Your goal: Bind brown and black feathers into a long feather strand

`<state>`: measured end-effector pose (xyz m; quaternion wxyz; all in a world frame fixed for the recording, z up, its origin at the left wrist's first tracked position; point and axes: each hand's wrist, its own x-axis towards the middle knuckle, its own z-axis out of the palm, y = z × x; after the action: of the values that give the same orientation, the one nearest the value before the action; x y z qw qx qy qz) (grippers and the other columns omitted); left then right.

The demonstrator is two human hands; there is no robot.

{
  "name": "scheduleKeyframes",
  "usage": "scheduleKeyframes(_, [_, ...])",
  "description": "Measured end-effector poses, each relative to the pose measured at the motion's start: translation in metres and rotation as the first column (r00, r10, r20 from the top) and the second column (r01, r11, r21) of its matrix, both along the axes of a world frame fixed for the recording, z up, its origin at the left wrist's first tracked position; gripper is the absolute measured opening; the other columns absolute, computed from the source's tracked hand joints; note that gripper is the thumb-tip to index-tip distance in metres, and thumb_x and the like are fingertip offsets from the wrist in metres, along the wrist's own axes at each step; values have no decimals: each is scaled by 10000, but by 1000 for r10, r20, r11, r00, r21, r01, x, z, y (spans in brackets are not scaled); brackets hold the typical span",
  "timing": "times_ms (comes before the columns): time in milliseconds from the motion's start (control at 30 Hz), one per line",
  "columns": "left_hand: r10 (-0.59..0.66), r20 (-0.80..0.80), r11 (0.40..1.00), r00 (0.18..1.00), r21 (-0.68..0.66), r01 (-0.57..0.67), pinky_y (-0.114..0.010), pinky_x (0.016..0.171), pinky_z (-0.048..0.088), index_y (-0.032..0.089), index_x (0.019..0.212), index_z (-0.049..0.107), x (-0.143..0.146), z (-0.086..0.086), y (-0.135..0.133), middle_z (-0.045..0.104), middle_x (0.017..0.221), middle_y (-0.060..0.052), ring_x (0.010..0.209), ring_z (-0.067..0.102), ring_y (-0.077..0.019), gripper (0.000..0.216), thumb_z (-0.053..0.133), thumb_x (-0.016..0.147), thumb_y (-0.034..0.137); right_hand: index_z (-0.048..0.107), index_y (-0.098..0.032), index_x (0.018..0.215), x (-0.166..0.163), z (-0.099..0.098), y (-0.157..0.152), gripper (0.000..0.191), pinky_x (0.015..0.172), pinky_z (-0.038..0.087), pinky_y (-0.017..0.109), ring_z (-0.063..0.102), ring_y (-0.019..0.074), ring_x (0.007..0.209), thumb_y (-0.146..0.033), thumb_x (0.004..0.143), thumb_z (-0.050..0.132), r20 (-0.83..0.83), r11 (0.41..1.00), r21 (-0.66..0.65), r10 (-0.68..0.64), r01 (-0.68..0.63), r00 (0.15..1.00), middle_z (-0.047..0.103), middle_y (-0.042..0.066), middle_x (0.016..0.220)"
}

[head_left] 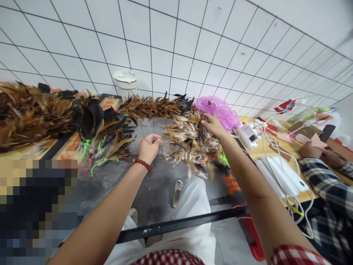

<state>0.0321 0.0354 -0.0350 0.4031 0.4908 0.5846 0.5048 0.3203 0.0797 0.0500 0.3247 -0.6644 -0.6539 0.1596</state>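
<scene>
Left hand (149, 149) at nine o'clock of the pale feather bundle (186, 136): fingers curled nearly together, contents indeterminable. Right hand (213, 125) at two: fingers bent at bundle's edge, grip unconfirmed. Beyond, toward eleven, lies a brown feather garland (153, 108).

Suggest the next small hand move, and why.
I'd probably have the right hand pinch a feather from the pale feather pile: it is already at the pile's upper edge, while the left hand hovers beside the pile, holding nothing I can clearly make out.
</scene>
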Motion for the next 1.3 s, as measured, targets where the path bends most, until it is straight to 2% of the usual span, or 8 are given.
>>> scheduleKeyframes(200, [-19,70,999,997,48,16,-222,541,417,161,806,648,3,2,2,684,716,-38,563,545,-119,147,609,670,203,600,-119,1260,-54,-24,-26,406,1048,427,374,603,243,1160,-238,876,551,82,978,-196,89,-72,993,656,125,1245])
scheduleKeyframes(433, [0,151,999,989,48,-8,-207,497,403,154,840,617,7,15,-8,650,772,-23,511,504,-83,162,587,684,183,701,-193,1061,-76,-16,-82,262,943,464,349,622,216,997,-206,839,564,71,943,309,107,-124,992,693,78,1062])
scheduleKeyframes(567, [57,159,994,986,83,-71,-198,511,426,147,861,618,6,15,-8,637,856,-35,567,529,-80,174,603,695,198,743,-221,938,-103,-24,-110,171,865,453,333,607,208,911,-233,842,603,312,860,181,409,-476,857,682,60,915])
scheduleKeyframes(700, [60,185,990,981,111,-82,-197,526,443,146,885,615,5,16,-11,635,859,-37,589,537,-84,167,565,727,171,759,-190,932,-111,-35,-115,186,851,422,368,581,245,922,-238,809,626,509,870,53,399,-490,763,661,101,920])
scheduleKeyframes(867, [-33,177,983,984,184,0,-202,537,447,153,913,611,14,26,-27,645,870,-39,569,524,-76,152,561,770,170,694,-201,719,-97,-42,-111,147,723,430,306,563,175,730,-276,802,598,-38,958,186,229,-218,973,628,26,711])
scheduleKeyframes(1033, [-222,146,962,964,194,192,-218,514,435,150,929,622,28,31,-47,647,833,-32,515,510,-73,159,573,780,178,591,-196,628,-97,-44,-109,295,560,405,237,521,106,562,-450,609,739,-780,990,20,101,-137,618,620,-14,622])
scheduleKeyframes(1133, [-328,129,940,936,138,311,-215,475,408,145,901,628,33,31,-54,653,773,-25,475,503,-72,136,568,782,176,601,-191,639,-102,-47,-108,327,552,407,218,531,88,568,-441,532,783,-846,992,11,77,-127,528,656,-6,661])
scheduleKeyframes(1300, [-340,115,936,934,142,323,-189,474,406,155,934,648,34,28,-58,662,771,-9,476,507,-55,197,636,737,164,624,-197,641,-109,-52,-108,252,531,378,223,476,81,531,-413,580,740,-781,988,63,135,-139,609,623,-29,609])
